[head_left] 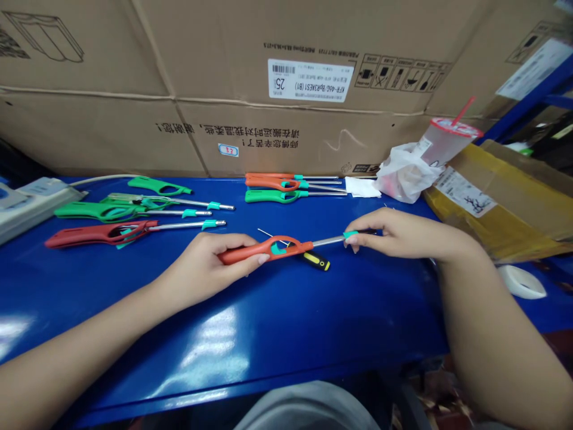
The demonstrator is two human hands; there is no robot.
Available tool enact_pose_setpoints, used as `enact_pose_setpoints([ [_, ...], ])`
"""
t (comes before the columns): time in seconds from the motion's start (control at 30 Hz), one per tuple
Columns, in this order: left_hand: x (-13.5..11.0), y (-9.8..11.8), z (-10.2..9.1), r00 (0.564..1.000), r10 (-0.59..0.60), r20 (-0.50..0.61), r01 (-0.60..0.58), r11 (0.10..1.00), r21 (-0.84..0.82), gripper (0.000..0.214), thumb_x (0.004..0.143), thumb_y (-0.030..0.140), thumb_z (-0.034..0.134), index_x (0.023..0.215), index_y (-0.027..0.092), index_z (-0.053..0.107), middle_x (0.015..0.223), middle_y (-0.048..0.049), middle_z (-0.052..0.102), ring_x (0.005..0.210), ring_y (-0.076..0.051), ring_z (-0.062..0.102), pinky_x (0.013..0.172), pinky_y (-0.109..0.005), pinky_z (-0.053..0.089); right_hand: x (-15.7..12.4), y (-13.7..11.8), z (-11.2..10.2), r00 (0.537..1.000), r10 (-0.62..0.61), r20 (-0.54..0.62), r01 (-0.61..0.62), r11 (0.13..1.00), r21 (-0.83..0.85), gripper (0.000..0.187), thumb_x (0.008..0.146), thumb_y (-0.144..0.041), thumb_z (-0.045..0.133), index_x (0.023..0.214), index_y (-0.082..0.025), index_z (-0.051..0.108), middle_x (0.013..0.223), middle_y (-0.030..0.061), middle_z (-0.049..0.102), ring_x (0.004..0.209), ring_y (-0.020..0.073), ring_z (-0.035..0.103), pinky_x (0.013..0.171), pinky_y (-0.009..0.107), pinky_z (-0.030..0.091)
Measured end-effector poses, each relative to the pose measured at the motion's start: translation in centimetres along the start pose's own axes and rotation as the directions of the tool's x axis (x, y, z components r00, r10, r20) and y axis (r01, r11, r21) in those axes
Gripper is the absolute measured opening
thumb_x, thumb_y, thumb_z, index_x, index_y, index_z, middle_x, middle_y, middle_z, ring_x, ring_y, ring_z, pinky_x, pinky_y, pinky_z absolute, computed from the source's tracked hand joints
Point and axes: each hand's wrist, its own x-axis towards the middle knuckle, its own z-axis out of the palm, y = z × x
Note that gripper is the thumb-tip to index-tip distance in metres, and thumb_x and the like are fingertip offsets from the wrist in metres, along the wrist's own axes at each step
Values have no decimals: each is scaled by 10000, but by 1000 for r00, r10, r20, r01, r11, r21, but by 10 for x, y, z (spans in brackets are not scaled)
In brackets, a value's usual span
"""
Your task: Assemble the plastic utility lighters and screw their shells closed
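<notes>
While the handle of an orange lighter [239, 254] is gripped by the left hand [212, 263], the far end of its metal tube, at a green tip piece [350, 235], is pinched between the thumb and fingers of the right hand [385, 233]. The hands are set apart, linked only by the lighter, which is held above the middle of the blue tabletop [313, 322]. Behind and below it, a black-and-yellow screwdriver [317, 260] is partly hidden. To the left, a red lighter [85, 235] and green lighters [83, 210] are laid out, with a green handle [150, 184] behind them. Farther back, a row of lighters [264, 196], orange and green, is lined up beside a white tissue [362, 187]. A plastic bag [405, 173] and a cup [441, 143] with a red straw [464, 111] are placed at the right, near a taped box [514, 209]. The back is closed off by a large cardboard box [224, 54].
</notes>
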Motion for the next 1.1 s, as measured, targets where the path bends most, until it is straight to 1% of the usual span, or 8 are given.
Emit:
enact_pose_setpoints([
  [0.1, -1, -2, 3, 1000, 2, -2, -2, 999, 37, 387, 905, 554, 707, 929, 181, 807, 676, -3, 693, 583, -122, 550, 533, -198, 414, 10, 1, 10, 999, -50, -9, 49, 994, -98, 408, 1057, -498, 454, 866, -221, 686, 801, 19, 711, 752, 192, 645, 750, 330, 472],
  [0.27, 0, -5, 5, 1000, -15, -17, 15, 1000, 8, 377, 899, 542, 710, 880, 176, 797, 652, 0, 686, 583, -124, 563, 546, -196, 430, 22, -3, 28, 981, -168, -98, 134, 947, -291, 414, 1112, -442, 367, 871, -207, 608, 792, -5, 654, 726, 166, 591, 1095, 478, 320],
  [0.5, -1, 2, 8, 998, -38, -47, 35, 997, -64, 376, 902, 530, 707, 828, 166, 770, 639, -5, 683, 582, -125, 582, 555, -192, 465, 24, -26, 38, 944, -267, -195, 123, 831, -542, 381, 1120, -360, 383, 903, -182, 642, 849, 68, 698, 803, 222, 576, 848, 376, 347],
  [0.63, -3, 3, 13, 1000, -21, -1, 21, 996, -90, 370, 920, 520, 695, 826, 170, 771, 695, -18, 717, 615, -129, 605, 572, -190, 483, 27, -35, 47, 940, -310, -144, 189, 822, -538, 375, 1117, -363, 405, 914, -179, 662, 854, 67, 710, 809, 227, 596, 799, 357, 370],
  [0.77, -3, 0, 16, 996, -75, 51, 83, 982, -168, 352, 912, 520, 718, 925, 176, 788, 642, 8, 673, 535, -109, 583, 509, -175, 471, 29, -36, 51, 945, -303, -122, 198, 830, -522, 379, 1113, -377, 426, 903, -181, 673, 842, 66, 722, 781, 227, 617, 780, 358, 408],
  [0.87, -2, -2, 18, 994, -89, 63, 100, 973, -207, 335, 908, 504, 731, 941, 175, 789, 602, 21, 651, 529, -105, 599, 523, -165, 488, 27, -34, 48, 939, -308, -152, 217, 875, -432, 268, 1083, -372, 518, 1030, -181, 699, 971, 72, 764, 878, 237, 674, 812, 352, 452],
  [0.97, -2, -1, 18, 993, -98, 66, 110, 968, -228, 347, 908, 505, 728, 899, 163, 788, 582, 19, 641, 498, -94, 571, 501, -163, 467, 24, -32, 46, 916, -352, -192, 259, 885, -386, 224, 1064, -342, 561, 1101, -177, 708, 1070, 88, 775, 935, 242, 699, 832, 350, 487],
  [1.1, -3, 2, 16, 994, -103, 47, 111, 967, -230, 362, 896, 509, 737, 872, 153, 796, 573, 18, 628, 465, -74, 504, 465, -163, 408, 26, -29, 50, 866, -446, -228, 318, 841, -439, 288, 1087, -321, 501, 1043, -163, 738, 979, 109, 771, 887, 245, 703, 808, 363, 509],
])
